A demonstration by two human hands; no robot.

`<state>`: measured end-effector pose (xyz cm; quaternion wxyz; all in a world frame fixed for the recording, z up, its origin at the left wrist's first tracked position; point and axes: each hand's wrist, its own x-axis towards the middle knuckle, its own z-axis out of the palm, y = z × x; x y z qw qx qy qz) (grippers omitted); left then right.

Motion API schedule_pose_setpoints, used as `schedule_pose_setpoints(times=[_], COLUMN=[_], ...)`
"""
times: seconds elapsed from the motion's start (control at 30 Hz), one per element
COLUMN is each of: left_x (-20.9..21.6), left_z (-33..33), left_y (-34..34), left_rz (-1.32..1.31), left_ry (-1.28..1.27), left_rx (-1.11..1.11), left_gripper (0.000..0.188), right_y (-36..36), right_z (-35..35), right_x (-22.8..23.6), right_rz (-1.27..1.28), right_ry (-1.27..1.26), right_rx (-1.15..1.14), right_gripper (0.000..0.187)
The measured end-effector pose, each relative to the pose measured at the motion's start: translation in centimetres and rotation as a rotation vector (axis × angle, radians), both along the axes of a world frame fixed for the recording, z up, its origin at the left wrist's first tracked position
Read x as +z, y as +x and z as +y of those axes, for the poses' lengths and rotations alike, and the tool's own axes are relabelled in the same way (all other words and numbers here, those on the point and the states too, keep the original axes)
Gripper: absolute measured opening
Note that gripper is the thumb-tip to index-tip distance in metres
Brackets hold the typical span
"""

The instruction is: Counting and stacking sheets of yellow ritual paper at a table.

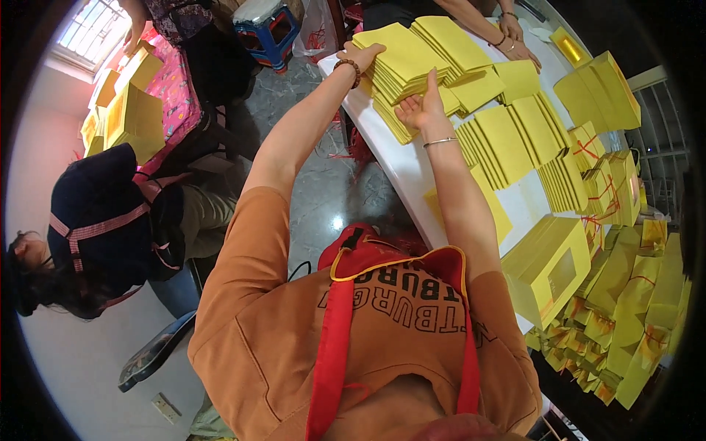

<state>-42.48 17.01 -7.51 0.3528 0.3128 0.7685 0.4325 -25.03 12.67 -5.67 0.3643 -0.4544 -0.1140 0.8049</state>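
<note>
A fanned stack of folded yellow papers (pixel 401 55) lies at the far left corner of the white table (pixel 403 165). My left hand (pixel 359 59), with a beaded bracelet on the wrist, grips the left edge of this stack. At the stack's near side is my right hand (pixel 424 109), palm turned up and thumb apart from the fingers. It wears a thin bangle and holds nothing that I can see. Just right of the stack rests another pile of yellow papers (pixel 454 45). Nearer to me, overlapping rows of yellow folded papers (pixel 494 147) cover the table.
Across the table are another person's hands (pixel 518 44). A yellow paper box (pixel 548 268) stands near my right arm, with red-tied bundles (pixel 609 187) beyond it. Many yellow packets (pixel 625 309) are heaped at the right. A person sits left, near a pink-covered table (pixel 173 92).
</note>
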Motion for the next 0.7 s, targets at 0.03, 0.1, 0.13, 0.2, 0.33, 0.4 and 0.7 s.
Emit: schedule_pose_setpoints(times=[0.03,0.1,0.13,0.2,0.33,0.4,0.7], left_x=[-0.4,-0.5,-0.3,-0.1,1.0,1.4,4.9], left_z=[0.3,0.7,0.8,0.6,-1.4,-2.5,-14.6], left_y=[-0.4,-0.3,0.1,0.9,0.9,0.4,-2.1], left_rz=[0.030,0.050,0.074,0.117,-0.076,-0.078,-0.563], left_ry=[0.015,0.005,-0.011,0.006,0.091,0.104,0.494], left_rx=[0.025,0.044,0.053,0.058,-0.048,-0.084,-0.858], left_gripper=[0.097,0.099,0.101,0.101,0.112,0.104,0.106], right_y=[-0.4,-0.9,-0.9,-1.2,-1.4,-1.0,6.5], right_z=[-0.1,0.1,0.3,0.7,-0.1,-0.6,-11.3], right_x=[0.4,1.1,1.2,1.1,0.7,0.2,0.2], right_rz=[-0.004,0.005,0.000,0.063,0.085,0.184,-0.087], right_ry=[0.006,0.020,0.025,0.057,0.168,0.104,0.846], right_rx=[0.011,-0.011,-0.016,-0.007,0.008,-0.044,-0.018], right_gripper=[0.108,0.095,0.095,0.085,0.050,0.040,0.061])
